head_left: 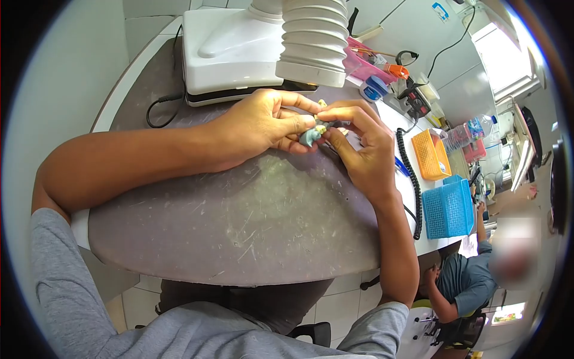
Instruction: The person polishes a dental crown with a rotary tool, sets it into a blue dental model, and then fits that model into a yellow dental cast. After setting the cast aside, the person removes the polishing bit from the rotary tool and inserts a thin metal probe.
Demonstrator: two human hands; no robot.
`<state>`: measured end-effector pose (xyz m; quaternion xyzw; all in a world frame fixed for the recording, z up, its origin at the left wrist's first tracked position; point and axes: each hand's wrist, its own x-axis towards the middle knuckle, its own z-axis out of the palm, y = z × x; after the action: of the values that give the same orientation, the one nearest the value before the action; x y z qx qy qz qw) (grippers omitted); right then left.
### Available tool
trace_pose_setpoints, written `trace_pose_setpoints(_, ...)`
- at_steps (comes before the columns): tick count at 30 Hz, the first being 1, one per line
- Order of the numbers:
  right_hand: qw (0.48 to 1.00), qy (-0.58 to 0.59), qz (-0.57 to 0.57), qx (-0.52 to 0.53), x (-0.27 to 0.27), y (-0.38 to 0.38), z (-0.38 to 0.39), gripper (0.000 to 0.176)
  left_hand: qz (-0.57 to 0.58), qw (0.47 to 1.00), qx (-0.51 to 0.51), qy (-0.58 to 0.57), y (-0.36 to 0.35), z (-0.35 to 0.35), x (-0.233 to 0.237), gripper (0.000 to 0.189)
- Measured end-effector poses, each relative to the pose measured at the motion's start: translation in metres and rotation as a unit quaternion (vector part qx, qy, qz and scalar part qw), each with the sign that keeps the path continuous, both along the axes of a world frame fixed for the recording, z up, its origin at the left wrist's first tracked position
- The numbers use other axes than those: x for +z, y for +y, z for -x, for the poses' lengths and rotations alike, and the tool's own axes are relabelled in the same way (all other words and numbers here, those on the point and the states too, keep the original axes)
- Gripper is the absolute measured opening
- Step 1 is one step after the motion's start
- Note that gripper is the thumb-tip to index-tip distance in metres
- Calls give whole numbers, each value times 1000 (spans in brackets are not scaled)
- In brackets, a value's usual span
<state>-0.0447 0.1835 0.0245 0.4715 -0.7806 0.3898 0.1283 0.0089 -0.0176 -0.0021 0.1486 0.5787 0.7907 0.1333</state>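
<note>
Between my two hands, above the bench, is a small light-blue and cream-yellow piece that looks like a dental model (310, 137); much of it is hidden by fingers. My left hand (257, 124) comes in from the left, its thumb and fingers closed on the piece. From the other side my right hand (368, 149) pinches it, thumb below and fingertips above. The fingertips of both hands nearly meet around it. The piece is held below the mouth of a white corrugated suction hose (312, 51).
A scratched grey bench top (239, 239) lies beneath my arms. Behind stands a white machine (233, 51). To the right are a blue-labelled jar (374, 88), a coiled black cable (417, 197), an orange basket (431, 154) and a blue basket (447, 209). Another person (466, 278) sits beyond.
</note>
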Motion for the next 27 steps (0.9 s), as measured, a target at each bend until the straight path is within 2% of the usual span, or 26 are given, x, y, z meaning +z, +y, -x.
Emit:
trace_pose_setpoints(2,1000,22,-4,-1,5,3,-4,26,-4,1000,-10,-8,2,-1,0,40)
trace_pose_setpoints(4,984,168,-22,-63,10,4,-9,34,-20,1000,2,4,6,-5,-1,44)
trace_pose_setpoints(6,978,195,-34,-69,8,12,-5,39,-20,1000,4,9,6,-7,1,46)
trace_pose_setpoints(8,990,83,77,-84,1,16,-1,32,-13,1000,13,-3,7,-8,3,47)
trace_pose_setpoints(9,979,-80,153,-109,4,12,-12,16,-12,1000,13,-2,7,-6,3,47)
trace_pose_setpoints(10,979,-80,153,-109,9,13,-15,16,-12,1000,15,-2,7,-6,3,46)
trace_pose_setpoints(11,975,-134,116,-135,13,17,-17,13,-12,1000,16,-3,7,-6,2,46)
trace_pose_setpoints(12,966,-188,78,-160,15,19,-18,16,-12,1000,16,-3,7,-6,1,46)
trace_pose_setpoints(13,968,-185,68,-153,11,21,-16,26,-17,1000,18,-3,7,-7,1,45)
trace_pose_setpoints(14,968,-185,69,-153,10,20,-15,26,-22,1000,20,-3,7,-7,0,43)
trace_pose_setpoints(16,955,-258,80,-123,8,16,-14,28,-26,1000,16,-3,7,-5,0,42)
trace_pose_setpoints(23,928,-359,35,-88,10,14,-18,21,-62,996,58,-2,11,-7,-1,39)
trace_pose_setpoints(27,925,-365,34,-96,14,13,-24,20,-70,996,46,-4,11,-5,-2,39)
